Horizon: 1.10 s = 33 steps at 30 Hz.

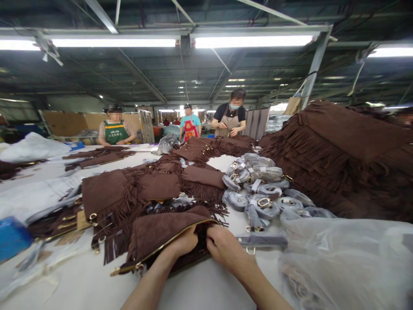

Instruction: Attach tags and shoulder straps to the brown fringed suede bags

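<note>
Works at a white table (200,289), beside a big pile of brown fringed pieces (351,142) at three o'clock, seemingly left to do, and coiled straps (267,189) at four. Handles a brown bag (158,230) at seven o'clock, apparently partway through, with zipper (161,248) already open. Has left hand (184,242) inside, right hand (223,246) at the rim; curls fingers, but cannot tell around what.

no wording could be read for certain: the green apron (116,129) at far left bore two small rows of pale lettering (115,134), and the red apron (191,129) near the middle a yellowish print (188,122), both too blurred.
</note>
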Each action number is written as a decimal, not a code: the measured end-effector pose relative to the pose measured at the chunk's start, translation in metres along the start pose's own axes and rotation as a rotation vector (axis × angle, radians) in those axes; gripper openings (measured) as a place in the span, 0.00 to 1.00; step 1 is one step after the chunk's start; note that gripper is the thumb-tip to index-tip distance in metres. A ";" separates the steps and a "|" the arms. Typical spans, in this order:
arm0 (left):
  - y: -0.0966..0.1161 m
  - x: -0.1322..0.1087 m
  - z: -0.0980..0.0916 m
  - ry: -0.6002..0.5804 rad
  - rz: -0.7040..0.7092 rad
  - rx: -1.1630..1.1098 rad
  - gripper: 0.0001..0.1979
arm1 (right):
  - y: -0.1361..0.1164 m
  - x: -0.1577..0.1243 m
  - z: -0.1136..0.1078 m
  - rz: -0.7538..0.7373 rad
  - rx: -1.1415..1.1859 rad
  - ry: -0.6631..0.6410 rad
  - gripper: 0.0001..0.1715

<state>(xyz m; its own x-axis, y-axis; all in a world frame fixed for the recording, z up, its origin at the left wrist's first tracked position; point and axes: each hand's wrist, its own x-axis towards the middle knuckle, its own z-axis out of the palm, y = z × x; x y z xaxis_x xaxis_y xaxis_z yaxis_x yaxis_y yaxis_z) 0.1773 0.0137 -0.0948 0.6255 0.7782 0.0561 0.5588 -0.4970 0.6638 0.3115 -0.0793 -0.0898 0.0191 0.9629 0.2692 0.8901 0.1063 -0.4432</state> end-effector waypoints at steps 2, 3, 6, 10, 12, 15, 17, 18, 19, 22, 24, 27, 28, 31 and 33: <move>-0.005 0.000 0.002 0.015 0.000 0.007 0.27 | -0.003 0.001 0.001 0.041 -0.045 -0.021 0.15; -0.007 0.001 0.003 0.024 -0.002 0.004 0.26 | -0.005 0.002 0.001 0.063 -0.064 -0.027 0.16; -0.009 0.001 0.004 0.045 0.009 -0.014 0.25 | -0.010 0.003 0.000 0.118 -0.108 -0.039 0.17; -0.004 0.000 0.003 0.041 0.078 -0.044 0.23 | -0.013 0.003 0.000 0.143 -0.124 -0.039 0.18; -0.001 -0.001 0.002 0.043 0.100 -0.042 0.22 | -0.014 0.004 0.000 0.148 -0.119 -0.028 0.18; 0.004 -0.004 0.000 0.092 0.112 0.019 0.20 | -0.016 0.004 -0.002 0.144 -0.094 -0.001 0.19; 0.012 -0.009 -0.005 0.145 0.128 0.149 0.20 | -0.017 0.004 -0.005 0.132 -0.064 0.028 0.18; 0.017 -0.012 -0.009 0.167 0.146 0.232 0.20 | -0.017 0.003 -0.006 0.122 -0.053 0.045 0.18; 0.024 -0.016 -0.014 0.184 0.166 0.314 0.20 | -0.016 0.002 -0.008 0.111 -0.029 0.074 0.17; 0.049 -0.028 -0.033 0.168 0.190 0.444 0.14 | -0.012 -0.002 -0.009 0.015 0.175 0.215 0.18; 0.065 -0.036 -0.043 0.097 0.108 0.416 0.13 | -0.008 -0.003 -0.006 -0.093 0.354 0.292 0.15; 0.080 -0.044 -0.053 -0.057 -0.073 0.327 0.14 | -0.002 -0.001 0.000 -0.186 0.443 0.311 0.09; 0.084 -0.044 -0.054 -0.075 -0.087 0.344 0.13 | -0.001 0.001 0.002 -0.195 0.427 0.307 0.07; 0.102 -0.037 -0.052 -0.021 0.000 0.486 0.11 | 0.000 0.006 0.010 -0.208 0.340 0.272 0.03; 0.125 -0.021 -0.041 0.000 0.095 0.565 0.12 | -0.001 0.008 0.015 -0.206 0.298 0.256 0.05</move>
<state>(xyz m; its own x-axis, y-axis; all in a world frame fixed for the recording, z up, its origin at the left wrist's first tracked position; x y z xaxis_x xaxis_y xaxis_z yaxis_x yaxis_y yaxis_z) 0.2111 -0.0492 0.0176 0.6874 0.7199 0.0959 0.7042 -0.6930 0.1545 0.3037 -0.0684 -0.1002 0.0009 0.8259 0.5638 0.7175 0.3922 -0.5756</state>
